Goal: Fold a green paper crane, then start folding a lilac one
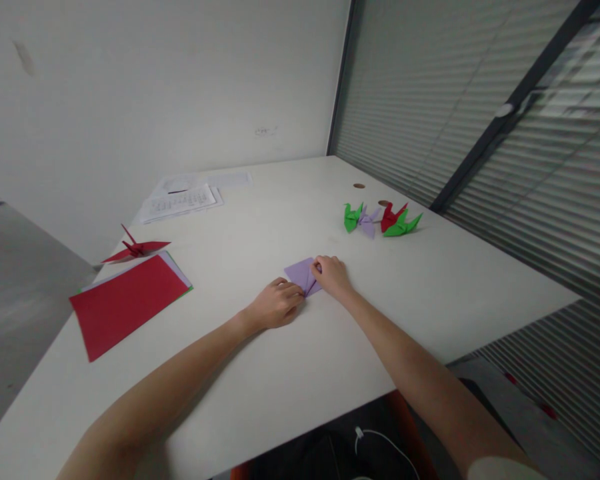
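A small folded piece of purple paper (299, 272) lies on the white table (280, 373) in front of me. My left hand (276, 305) rests on the table with its fingers curled, fingertips pressing the paper's near corner. My right hand (333, 275) sits on the paper's right side, fingers bent and pinching a fold. Both hands touch the paper and lie close together.
A stack of coloured sheets with red on top (125, 301) lies at the left, a red paper crane (136, 249) behind it. Several folded cranes, green, purple and red (380, 220), stand at the right. Printed papers (180, 200) lie at the back. Window blinds (480, 113) run along the right.
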Demonstrator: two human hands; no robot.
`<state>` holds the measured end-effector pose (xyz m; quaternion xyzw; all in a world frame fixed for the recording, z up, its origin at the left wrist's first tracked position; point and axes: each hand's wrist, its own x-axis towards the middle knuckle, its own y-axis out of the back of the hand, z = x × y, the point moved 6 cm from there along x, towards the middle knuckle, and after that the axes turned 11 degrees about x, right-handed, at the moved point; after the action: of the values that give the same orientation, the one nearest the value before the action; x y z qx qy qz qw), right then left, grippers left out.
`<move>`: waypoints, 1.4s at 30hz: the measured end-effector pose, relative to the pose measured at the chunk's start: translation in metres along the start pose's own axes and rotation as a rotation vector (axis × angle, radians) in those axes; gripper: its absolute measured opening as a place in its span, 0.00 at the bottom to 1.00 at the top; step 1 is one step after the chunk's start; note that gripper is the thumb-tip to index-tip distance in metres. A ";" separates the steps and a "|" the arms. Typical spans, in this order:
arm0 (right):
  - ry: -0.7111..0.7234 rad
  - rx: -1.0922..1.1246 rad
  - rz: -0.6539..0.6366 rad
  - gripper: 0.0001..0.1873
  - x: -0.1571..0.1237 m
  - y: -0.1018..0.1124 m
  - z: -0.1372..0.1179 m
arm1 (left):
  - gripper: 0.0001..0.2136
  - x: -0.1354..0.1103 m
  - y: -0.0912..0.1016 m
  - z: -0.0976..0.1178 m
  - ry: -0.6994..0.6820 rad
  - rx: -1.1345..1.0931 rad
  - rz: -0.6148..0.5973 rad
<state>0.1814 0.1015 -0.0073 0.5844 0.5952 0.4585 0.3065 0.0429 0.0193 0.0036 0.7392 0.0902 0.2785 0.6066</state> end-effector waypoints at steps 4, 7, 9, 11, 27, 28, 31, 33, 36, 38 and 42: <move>-0.017 -0.022 0.009 0.12 -0.002 0.000 -0.002 | 0.09 0.001 -0.001 0.001 -0.007 -0.018 0.012; -0.011 -0.034 0.020 0.11 -0.002 -0.002 -0.003 | 0.10 0.002 -0.001 0.004 -0.039 -0.011 0.007; -0.005 -0.043 0.030 0.11 -0.001 -0.004 -0.003 | 0.10 0.003 0.000 0.007 -0.060 -0.006 -0.001; -0.004 -0.051 0.041 0.11 -0.001 -0.004 -0.003 | 0.13 0.003 0.000 0.008 -0.061 -0.008 -0.009; -0.006 -0.058 0.025 0.11 -0.002 -0.002 -0.005 | 0.14 0.003 0.001 0.003 0.038 -0.096 0.036; -0.008 -0.056 0.025 0.11 -0.002 -0.002 -0.005 | 0.14 0.003 0.000 0.003 0.037 -0.098 0.035; -0.009 -0.056 0.031 0.12 -0.002 -0.002 -0.004 | 0.14 0.002 0.000 0.002 0.044 -0.101 0.048; -0.006 -0.057 0.032 0.12 -0.001 -0.002 -0.005 | 0.14 0.002 0.000 0.000 0.056 -0.115 0.066; -0.005 -0.054 0.023 0.12 -0.001 -0.002 -0.004 | 0.16 0.002 -0.001 -0.005 0.105 -0.187 0.094; -0.008 -0.053 0.015 0.12 -0.001 -0.003 -0.004 | 0.18 0.002 -0.003 -0.011 0.166 -0.248 0.105; -0.009 -0.057 0.021 0.12 -0.001 -0.003 -0.004 | 0.22 0.002 -0.005 -0.017 0.206 -0.302 0.110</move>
<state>0.1764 0.1002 -0.0089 0.5836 0.5744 0.4757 0.3211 0.0368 0.0355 0.0010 0.6110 0.0682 0.3958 0.6821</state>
